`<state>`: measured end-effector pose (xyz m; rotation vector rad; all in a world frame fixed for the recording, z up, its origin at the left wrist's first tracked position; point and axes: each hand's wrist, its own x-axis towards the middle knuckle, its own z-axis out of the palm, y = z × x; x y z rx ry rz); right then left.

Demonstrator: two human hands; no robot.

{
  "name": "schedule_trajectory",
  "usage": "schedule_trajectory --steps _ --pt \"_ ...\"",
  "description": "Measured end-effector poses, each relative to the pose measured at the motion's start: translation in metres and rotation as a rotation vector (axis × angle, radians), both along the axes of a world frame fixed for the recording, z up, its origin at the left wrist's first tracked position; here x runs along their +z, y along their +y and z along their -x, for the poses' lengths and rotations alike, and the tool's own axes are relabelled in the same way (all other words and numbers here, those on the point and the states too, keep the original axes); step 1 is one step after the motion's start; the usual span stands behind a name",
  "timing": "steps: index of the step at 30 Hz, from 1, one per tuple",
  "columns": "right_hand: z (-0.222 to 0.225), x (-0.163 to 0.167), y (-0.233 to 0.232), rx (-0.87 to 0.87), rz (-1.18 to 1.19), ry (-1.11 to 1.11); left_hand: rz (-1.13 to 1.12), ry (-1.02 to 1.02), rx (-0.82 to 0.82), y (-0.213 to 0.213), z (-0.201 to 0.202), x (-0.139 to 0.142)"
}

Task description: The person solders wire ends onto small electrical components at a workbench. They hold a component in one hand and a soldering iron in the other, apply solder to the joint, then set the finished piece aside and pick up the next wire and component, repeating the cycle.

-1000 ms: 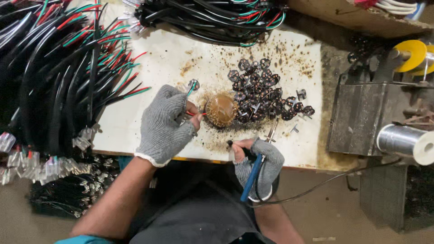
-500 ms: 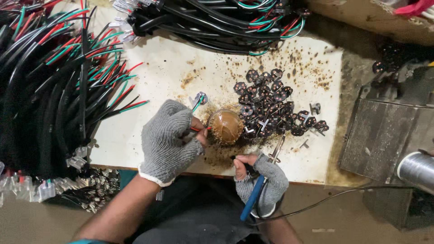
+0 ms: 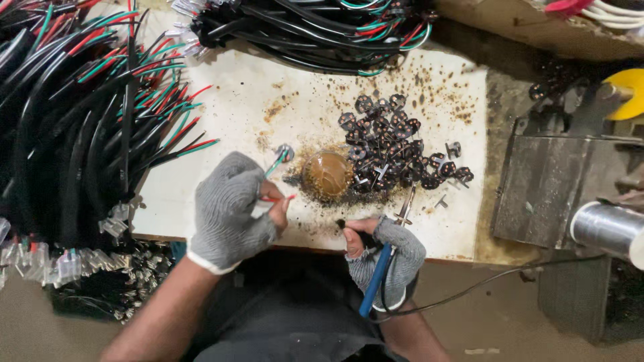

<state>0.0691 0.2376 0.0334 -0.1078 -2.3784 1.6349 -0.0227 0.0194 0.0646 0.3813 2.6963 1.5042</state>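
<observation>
While the left hand [image 3: 231,208] pinches the small wire end w/ its red and green leads [image 3: 276,181] between thumb and fingertips, I'd keep that grip short and close to the tip so the bare ends don't wander, and I'd rest the wrist on the white board [image 3: 221,114] for steadiness. The right hand [image 3: 392,251] is closed around the blue-handled soldering iron [image 3: 386,258], fingers wrapped tight on the grip, metal tip angled up toward the brown, glossy flux pot [image 3: 327,174]; judging from this, the tip should stay low and approach from the side, not over the gloved fingers, since both gloves leave the fingertips bare. The iron's cord [image 3: 483,285] trails off to the right under the board edge, so I'd watch it doesn't snag. As for the wire piece: thin, short, red lead pointing right just beside the thumb, green lead slanting up toward a small metal terminal [image 3: 285,151]; it sits just left of the pot, not touching it as far as I can tell. Right of the pot lies a heap of small black plug parts [image 3: 396,151], touching its rim. Bundles of black cable [image 3: 74,127] w/ red/green ends crowd the left side, more at top [image 3: 308,30].
</observation>
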Motion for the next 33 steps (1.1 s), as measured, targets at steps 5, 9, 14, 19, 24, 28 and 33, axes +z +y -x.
schedule_trajectory --steps 5,9,14,19,24,28,33 --pt "-0.008 0.011 0.011 0.221 -0.062 -0.059 -0.15 -0.522 -0.333 -0.02 -0.029 0.008" --pt "-0.011 0.015 0.019 0.301 -0.025 -0.062 -0.28 -0.541 -0.399 -0.005 -0.057 0.001" --pt "-0.016 0.018 0.025 0.285 -0.015 -0.236 -0.371 -0.557 -0.462 0.018 -0.072 0.001" --pt "-0.009 0.017 0.02 0.258 0.011 -0.193 -0.345 -0.366 -0.542 0.007 -0.063 0.007" --pt "0.004 0.017 0.006 0.322 -0.385 -0.025 -0.132 -0.263 -0.49 -0.001 -0.049 -0.009" --pt "0.008 0.015 0.002 0.26 -0.432 -0.087 -0.003 -0.048 -0.262 0.01 -0.051 -0.023" --pt "0.006 0.006 0.004 0.261 -0.463 -0.049 0.073 -0.035 -0.228 0.014 -0.053 -0.027"
